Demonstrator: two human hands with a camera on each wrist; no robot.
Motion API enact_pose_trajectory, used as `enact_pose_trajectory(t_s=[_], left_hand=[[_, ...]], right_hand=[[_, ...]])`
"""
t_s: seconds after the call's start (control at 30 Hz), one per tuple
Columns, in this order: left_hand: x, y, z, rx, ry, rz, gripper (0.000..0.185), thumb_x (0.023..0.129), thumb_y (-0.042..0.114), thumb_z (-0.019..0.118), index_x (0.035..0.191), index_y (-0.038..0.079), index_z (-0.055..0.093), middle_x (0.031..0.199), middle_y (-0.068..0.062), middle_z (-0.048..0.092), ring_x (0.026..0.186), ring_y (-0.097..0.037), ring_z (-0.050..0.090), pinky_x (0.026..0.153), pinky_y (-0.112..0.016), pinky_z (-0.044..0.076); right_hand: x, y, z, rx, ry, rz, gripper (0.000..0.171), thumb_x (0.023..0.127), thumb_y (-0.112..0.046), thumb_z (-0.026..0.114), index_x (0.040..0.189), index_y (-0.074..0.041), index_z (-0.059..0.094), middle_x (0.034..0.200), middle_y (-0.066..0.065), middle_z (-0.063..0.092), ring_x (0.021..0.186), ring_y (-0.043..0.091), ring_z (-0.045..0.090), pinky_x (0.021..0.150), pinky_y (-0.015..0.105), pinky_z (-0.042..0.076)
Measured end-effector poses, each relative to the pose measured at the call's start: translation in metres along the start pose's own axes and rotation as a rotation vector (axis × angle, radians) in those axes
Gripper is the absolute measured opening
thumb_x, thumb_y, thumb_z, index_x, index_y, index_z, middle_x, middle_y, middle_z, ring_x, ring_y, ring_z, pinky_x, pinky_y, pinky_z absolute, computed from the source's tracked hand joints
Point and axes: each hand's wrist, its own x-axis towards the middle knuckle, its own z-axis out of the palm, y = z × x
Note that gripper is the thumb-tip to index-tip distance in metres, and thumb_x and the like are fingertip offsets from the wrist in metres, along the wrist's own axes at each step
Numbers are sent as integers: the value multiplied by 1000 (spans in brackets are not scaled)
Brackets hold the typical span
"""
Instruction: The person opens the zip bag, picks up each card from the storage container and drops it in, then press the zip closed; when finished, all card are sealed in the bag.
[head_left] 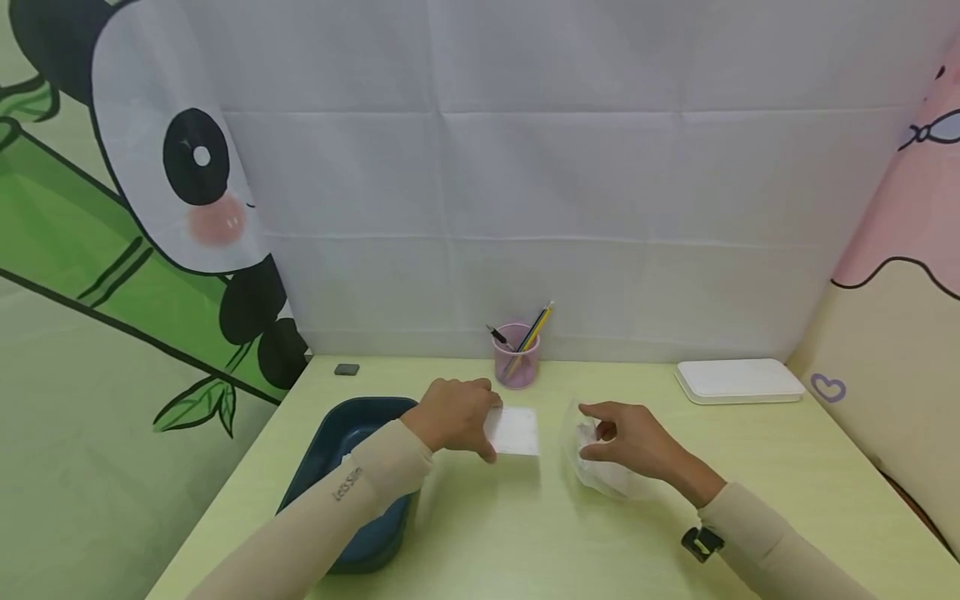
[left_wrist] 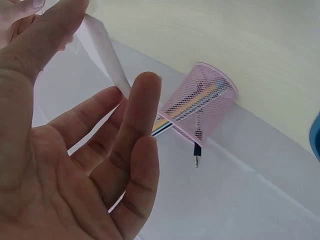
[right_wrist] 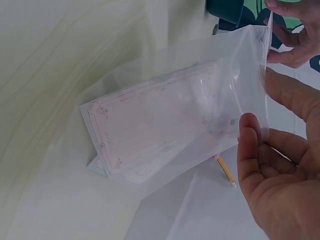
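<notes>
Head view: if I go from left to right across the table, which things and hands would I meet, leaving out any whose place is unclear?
Dark blue basin → left hand → white paper → clear plastic bag → right hand → flat white case.

1. Flat piece [head_left: 513,431], mid-frame in head view: white.
2. Bag [right_wrist: 247,80], centre of right wrist view: colourless; cards [right_wrist: 155,122] inside: whitish, pinkish scroll border.
3. Pen cup [head_left: 519,371], head view centre: pink mesh.
4. Bin [head_left: 367,560], lower left: dark teal.
5. Tabletop [head_left: 495,542]: pale yellow-green.
6. Panda print [head_left: 142,108], upper left: black, white, pink cheek.
</notes>
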Motion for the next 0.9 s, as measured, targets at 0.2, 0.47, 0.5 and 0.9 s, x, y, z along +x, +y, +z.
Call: enact_pose_trajectory(t_s=[0.2, 0.47, 0.5, 0.9], left_hand=[[6, 10, -3, -7, 50, 25, 67, 64, 58, 89, 119, 24, 70, 102, 8, 56, 68, -16, 56, 59, -37, 46], [11, 25, -1, -7, 105, 44, 65, 64, 55, 90, 116, 22, 69, 105, 7, 56, 67, -18, 59, 57, -37, 47], [11, 27, -1, -8, 104, 45, 65, 64, 55, 90, 116, 22, 69, 106, 6, 57, 68, -19, 60, 57, -36, 47], [16, 45, 7, -16, 106, 58, 64, 62, 51, 93, 112, 18, 71, 100, 5, 55, 69, -16, 59, 58, -32, 50]], right_hand=[[1, 1, 0, 7, -10, -18, 68, 82, -21, 85, 138, 5, 56, 99, 5, 67, 87, 16, 60, 74, 28, 51], [2, -2, 0, 6, -11, -26, 67, 82, -21, 85, 138, 4, 57, 100, 5, 67, 87, 15, 59, 74, 28, 50], [2, -3, 0, 7, -12, -29, 67, 82, -21, 85, 138, 4, 57, 100, 6, 67, 87, 15, 59, 74, 28, 50], [3, -5, 5, 17, -18, -49, 67, 81, -20, 86, 137, 6, 57, 104, 7, 68, 86, 15, 62, 71, 27, 52]])
